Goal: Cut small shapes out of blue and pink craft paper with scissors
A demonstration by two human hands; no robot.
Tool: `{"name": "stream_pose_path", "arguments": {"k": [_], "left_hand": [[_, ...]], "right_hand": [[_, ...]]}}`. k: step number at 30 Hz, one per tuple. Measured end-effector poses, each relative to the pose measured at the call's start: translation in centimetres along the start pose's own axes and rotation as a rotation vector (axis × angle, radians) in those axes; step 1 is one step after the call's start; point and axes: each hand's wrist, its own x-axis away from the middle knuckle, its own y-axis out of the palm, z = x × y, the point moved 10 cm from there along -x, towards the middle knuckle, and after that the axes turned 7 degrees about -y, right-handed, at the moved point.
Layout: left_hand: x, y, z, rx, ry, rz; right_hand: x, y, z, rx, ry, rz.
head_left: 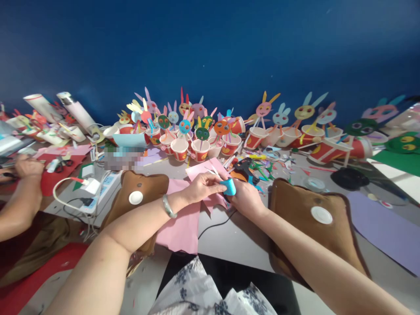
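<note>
My left hand (205,185) pinches a small curled piece of blue paper (229,187) between thumb and fingers. Right against that paper is my right hand (246,199), its fingers curled and mostly hidden, so what it grips cannot be made out. A thin pale pointed shape (214,168) shows just beyond my left fingertips; its kind is unclear. Under and beyond both hands lie pieces of pink paper (182,221). A black and blue tool (244,169), looking like a glue gun, rests beyond my right hand among coloured scraps.
Brown cushions (295,205) flank my forearms. Paper cups (179,150) with rabbit-faced figures line the blue wall. A power strip (106,188) with cables sits left. Another person's hand (29,166) is near scissors (64,163) at far left. Purple paper (383,227) lies right.
</note>
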Motion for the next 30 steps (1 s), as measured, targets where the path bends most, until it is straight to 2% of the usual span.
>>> {"name": "stream_pose_path", "arguments": {"k": [2, 5, 8, 10, 14, 17, 19, 21, 25, 30], "left_hand": [[-0.5, -0.7, -0.8, 0.011, -0.034, 0.036], [-0.9, -2.7, -2.1, 0.105, -0.107, 0.178], [-1.1, -2.9, -3.1, 0.219, -0.180, 0.170], [-1.0, -2.6, -3.3, 0.256, -0.201, 0.149], [-0.9, -2.4, -3.2, 0.329, -0.192, 0.137], [-1.2, -2.6, -3.3, 0.339, -0.163, 0.141], [-1.5, -2.8, -3.6, 0.319, -0.157, 0.142], [-1.7, -3.0, -3.8, 0.299, -0.148, 0.149], [-1.7, -3.6, -3.9, 0.202, -0.137, 0.159], [-1.6, -3.7, -4.3, 0.116, -0.170, 0.146]], "right_hand": [[-0.3, 0.1, -0.2, -0.182, -0.036, 0.004], [-0.6, 0.2, -0.4, -0.544, -0.063, -0.026], [-0.6, 0.1, 0.3, -0.749, 0.050, -0.056], [-0.5, -0.3, 0.6, -0.770, 0.098, -0.058], [-0.5, -1.3, -0.6, -0.538, -0.012, -0.051], [-0.4, -1.9, -1.5, -0.223, -0.134, 0.047], [0.0, -1.6, -2.0, -0.033, -0.175, 0.089], [0.6, -1.0, -2.4, 0.099, -0.214, 0.076], [2.8, -1.2, -3.9, 0.262, -0.346, 0.077], [5.3, -3.3, -5.9, 0.356, -0.516, 0.166]]}}
